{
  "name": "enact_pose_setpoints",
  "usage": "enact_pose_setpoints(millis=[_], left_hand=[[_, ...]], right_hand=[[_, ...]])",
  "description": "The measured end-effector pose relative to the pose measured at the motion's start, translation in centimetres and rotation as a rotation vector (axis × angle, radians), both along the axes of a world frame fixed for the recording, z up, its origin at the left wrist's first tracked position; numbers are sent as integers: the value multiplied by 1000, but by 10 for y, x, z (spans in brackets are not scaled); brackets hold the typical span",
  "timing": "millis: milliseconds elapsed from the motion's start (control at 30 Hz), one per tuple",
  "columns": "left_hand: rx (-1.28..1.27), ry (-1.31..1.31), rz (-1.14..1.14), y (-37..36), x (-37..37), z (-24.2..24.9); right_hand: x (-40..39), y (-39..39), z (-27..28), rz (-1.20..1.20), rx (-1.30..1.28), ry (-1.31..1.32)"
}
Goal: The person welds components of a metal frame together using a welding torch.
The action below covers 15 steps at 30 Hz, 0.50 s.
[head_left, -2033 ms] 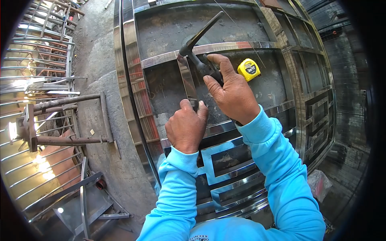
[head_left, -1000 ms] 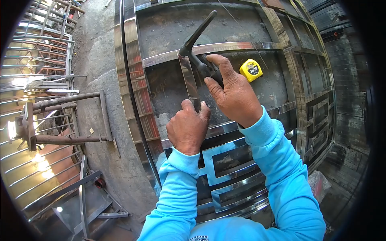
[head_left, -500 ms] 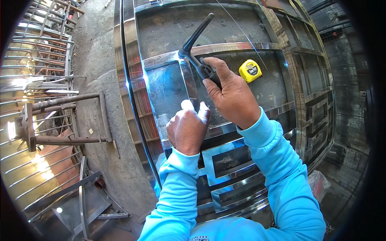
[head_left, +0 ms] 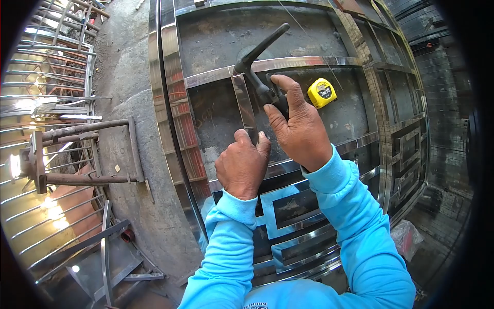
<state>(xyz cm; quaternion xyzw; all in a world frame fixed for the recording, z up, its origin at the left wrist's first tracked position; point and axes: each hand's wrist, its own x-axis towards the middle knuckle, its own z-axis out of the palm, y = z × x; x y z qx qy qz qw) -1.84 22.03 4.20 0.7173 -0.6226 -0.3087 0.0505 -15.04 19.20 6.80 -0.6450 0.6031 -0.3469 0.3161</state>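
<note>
My right hand (head_left: 301, 121) is closed around a black TIG welding torch (head_left: 252, 77), index finger and thumb on its handle. The torch head sits at the top end of a narrow shiny metal bar (head_left: 243, 100), where it meets a crosswise bar of the metal frame (head_left: 293, 63). No glow shows at the joint. Below, my left hand (head_left: 242, 164) pinches the lower part of the same narrow bar between thumb and fingers. A yellow tape measure (head_left: 322, 93) lies to the right of my right hand, apart from it.
Polished frame bars with squared pattern pieces (head_left: 280, 211) lie in front of me. To the left runs a concrete floor (head_left: 128, 216), with a rusty pipe stand (head_left: 90, 179) and metal grilles (head_left: 56, 98) beyond. A clear plastic bag (head_left: 406, 239) rests at the lower right.
The bright blue-white light at the torch tip has gone out, and the bars look darker. The torch has shifted slightly down and right; both hands keep their hold.
</note>
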Motion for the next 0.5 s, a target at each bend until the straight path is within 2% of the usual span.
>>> enact_pose_setpoints(millis=[500], left_hand=[[-36,-15,-14,1,0,-2]], right_hand=[[0,-2,0,20,-4,54]])
